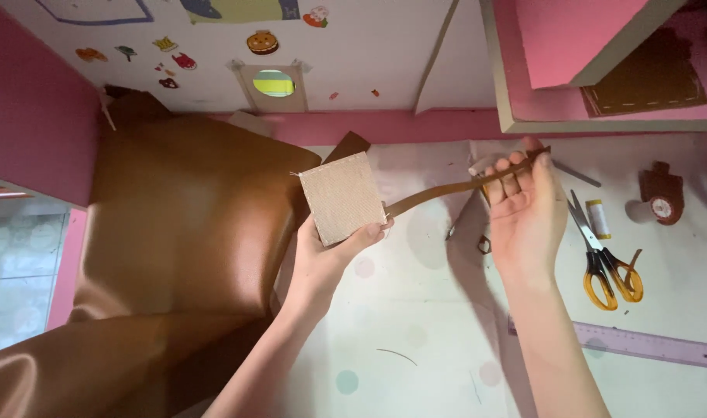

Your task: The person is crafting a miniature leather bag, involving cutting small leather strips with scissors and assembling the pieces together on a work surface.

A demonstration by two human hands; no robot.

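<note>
I am holding a cardboard square (343, 197) and a brown strip (439, 190).
My left hand (322, 259) is pinching the square; my right hand (524, 205), fingers together, is gripping the strip beside it.

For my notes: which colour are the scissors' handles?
Orange-yellow handles on the scissors, seen in the head view.

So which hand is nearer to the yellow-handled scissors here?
Right. The right hand, pinching a brown strip, is just left of the yellow-handled scissors, not touching them. The left hand holds a tan square piece farther left.
</note>
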